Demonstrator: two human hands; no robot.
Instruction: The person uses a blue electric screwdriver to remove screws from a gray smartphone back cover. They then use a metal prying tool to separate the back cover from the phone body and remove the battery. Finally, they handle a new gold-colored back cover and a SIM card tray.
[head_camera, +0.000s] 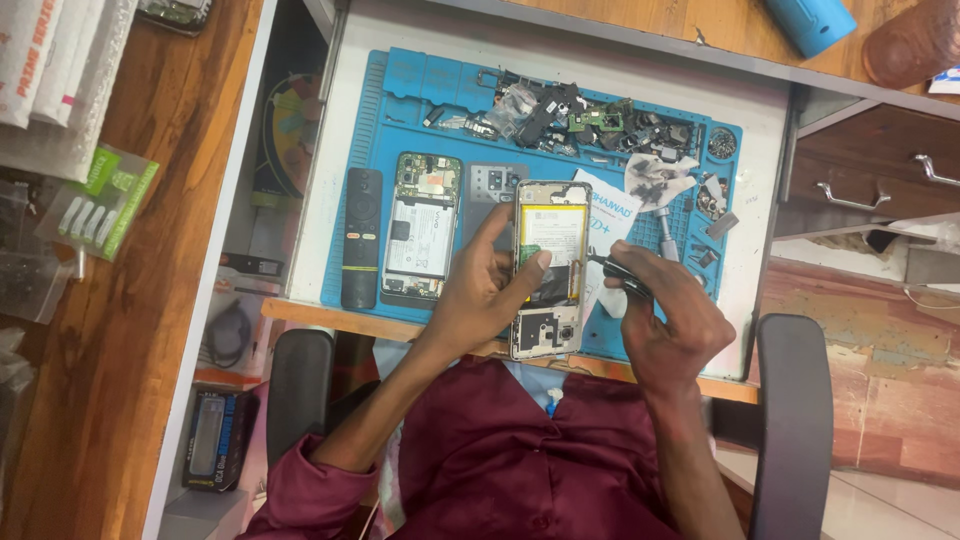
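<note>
My left hand (487, 290) grips an opened phone (550, 240) by its left edge, thumb pressed on the battery area; the back cover is off and the yellow-labelled battery and boards are exposed. My right hand (668, 318) holds black tweezers (612, 268) whose tips touch the phone's right side near the middle. Both hands hover over the front of a blue repair mat (400, 90).
On the mat lie another opened phone (422, 227), a black remote (362, 236), a dark back cover (490, 185), a paper card (612, 215) and a heap of small parts (590, 120). Wooden counter (120, 330) at left, drawers (870, 180) at right, chair armrests below.
</note>
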